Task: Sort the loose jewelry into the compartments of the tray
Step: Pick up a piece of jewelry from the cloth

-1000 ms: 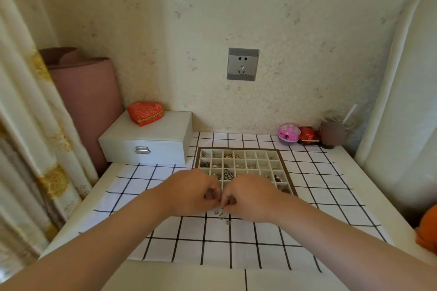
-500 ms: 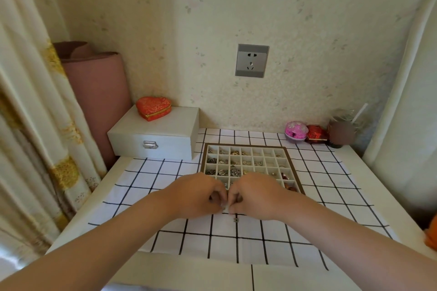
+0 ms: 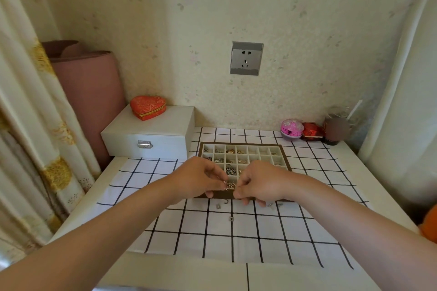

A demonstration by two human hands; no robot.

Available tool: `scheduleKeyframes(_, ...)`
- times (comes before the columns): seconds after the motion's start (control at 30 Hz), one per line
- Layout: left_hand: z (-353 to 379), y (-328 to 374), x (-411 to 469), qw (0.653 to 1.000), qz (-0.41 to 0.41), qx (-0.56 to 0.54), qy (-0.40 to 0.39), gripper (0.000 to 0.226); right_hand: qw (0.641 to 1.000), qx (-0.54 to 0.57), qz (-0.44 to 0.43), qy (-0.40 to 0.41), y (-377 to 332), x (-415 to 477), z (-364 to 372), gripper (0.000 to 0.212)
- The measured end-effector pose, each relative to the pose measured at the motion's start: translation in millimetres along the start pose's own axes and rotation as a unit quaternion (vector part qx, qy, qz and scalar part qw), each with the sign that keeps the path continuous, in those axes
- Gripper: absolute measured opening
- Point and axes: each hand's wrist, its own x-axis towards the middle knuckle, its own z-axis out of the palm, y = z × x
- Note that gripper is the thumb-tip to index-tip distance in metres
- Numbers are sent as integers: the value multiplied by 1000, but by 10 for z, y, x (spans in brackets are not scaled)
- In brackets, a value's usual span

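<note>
The left hand (image 3: 198, 179) and right hand (image 3: 260, 184) meet over the near edge of the brown-framed cream compartment tray (image 3: 241, 143), both pinching one small silver jewelry piece (image 3: 229, 185). I would lower it into one compartment before releasing; more tiny loose metal pieces (image 3: 231, 219) lie on the checked bench cloth (image 3: 212, 238).

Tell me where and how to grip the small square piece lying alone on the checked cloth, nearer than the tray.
Pinch the square piece by two opposite edges, thumb and forefinger coming straight down. It lies flat and low on the cloth, bare cloth all round, so a sideways approach likely slides off. The left hand and right hand both pinch a trinket now.
</note>
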Motion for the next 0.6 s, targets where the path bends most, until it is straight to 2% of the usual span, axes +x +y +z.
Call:
scheduleKeyframes(0.1, 6, -4, -15, 1000, 6, -3, -17, 8, 996, -54, 8, -66, -11, -21, 52, 19)
scheduleKeyframes(0.23, 16, 21, -23, 1000, 7, -6, -28, 7, 996, -64, 6, -64, -36, -37, -7, 17)
scheduleKeyframes(0.37, 6, 115, 14, 1000, 25, -17, -3, 11, 998, 54, -14, 15, -42, -53, -190, 14)
scheduleKeyframes(0.5, 9, 302, 136, 994, 25, -87, 61, 31, 977, 188, -19, 96, -32, -60, -337, 11)
scheduleKeyframes(0.6, 16, 444, 261, 987, 12, -146, 73, 34, 958, 252, -2, 136, 60, -19, -451, 16)
